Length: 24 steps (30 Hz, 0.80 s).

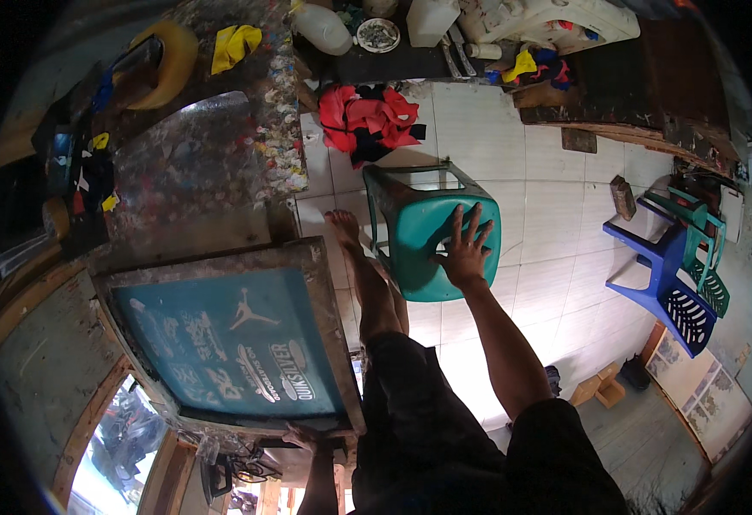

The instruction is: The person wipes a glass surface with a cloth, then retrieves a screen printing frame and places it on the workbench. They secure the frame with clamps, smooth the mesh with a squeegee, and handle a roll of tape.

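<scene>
My right hand is open, its fingers spread over the seat of a green plastic stool. Whether the palm presses on the seat or hovers just above it, I cannot tell. To the left is a screen-printing frame with a brown wooden border and blue-green mesh bearing pale designs. My left hand is in shadow by the frame's lower edge, fingers stretched out toward the left. It seems to hold nothing, though contact with the frame is unclear. My bare foot is on the floor beside the stool.
A paint-stained table stands at the upper left. Red and black cloth scraps lie beyond the stool. Plastic jugs line the far shelf. A blue plastic chair is at the right, with small cardboard boxes lower down.
</scene>
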Available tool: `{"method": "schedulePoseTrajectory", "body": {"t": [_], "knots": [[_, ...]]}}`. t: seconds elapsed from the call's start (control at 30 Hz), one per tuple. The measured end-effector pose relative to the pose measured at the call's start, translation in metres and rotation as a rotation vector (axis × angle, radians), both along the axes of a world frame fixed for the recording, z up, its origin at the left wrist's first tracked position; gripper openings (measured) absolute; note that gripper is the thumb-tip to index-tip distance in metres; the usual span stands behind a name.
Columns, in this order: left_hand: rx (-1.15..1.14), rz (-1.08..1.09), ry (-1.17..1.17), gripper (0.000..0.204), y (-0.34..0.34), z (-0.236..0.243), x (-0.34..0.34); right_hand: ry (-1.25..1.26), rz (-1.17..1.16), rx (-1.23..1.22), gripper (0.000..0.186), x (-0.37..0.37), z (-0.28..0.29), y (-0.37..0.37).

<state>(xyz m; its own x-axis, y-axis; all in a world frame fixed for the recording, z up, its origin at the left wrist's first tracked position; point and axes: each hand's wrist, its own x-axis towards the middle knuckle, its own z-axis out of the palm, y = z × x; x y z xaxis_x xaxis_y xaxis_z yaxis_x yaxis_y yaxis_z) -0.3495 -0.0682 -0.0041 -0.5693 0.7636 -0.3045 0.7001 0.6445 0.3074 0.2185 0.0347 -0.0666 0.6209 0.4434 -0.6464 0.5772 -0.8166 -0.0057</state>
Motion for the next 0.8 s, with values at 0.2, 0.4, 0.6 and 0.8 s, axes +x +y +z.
{"method": "schedulePoseTrajectory", "body": {"t": [0.2, 0.4, 0.6, 0.8], "knots": [[-0.031, 0.068, 0.074, 0.056, 0.024, 0.019, 0.043, 0.021, 0.007, 0.008, 0.129, 0.003, 0.000, 0.003], [-0.042, 0.134, 0.147, 0.059, 0.034, 0.028, 0.071, 0.004, 0.137, -0.113, 0.108, 0.008, -0.010, 0.049], [-0.199, 0.348, 0.036, 0.076, 0.029, 0.016, 0.073, 0.264, 0.509, -0.109, 0.126, 0.030, -0.042, 0.092], [0.059, 0.548, 0.003, 0.057, 0.041, 0.030, 0.113, 0.301, 0.703, -0.183, 0.123, 0.053, -0.066, 0.056]]}}
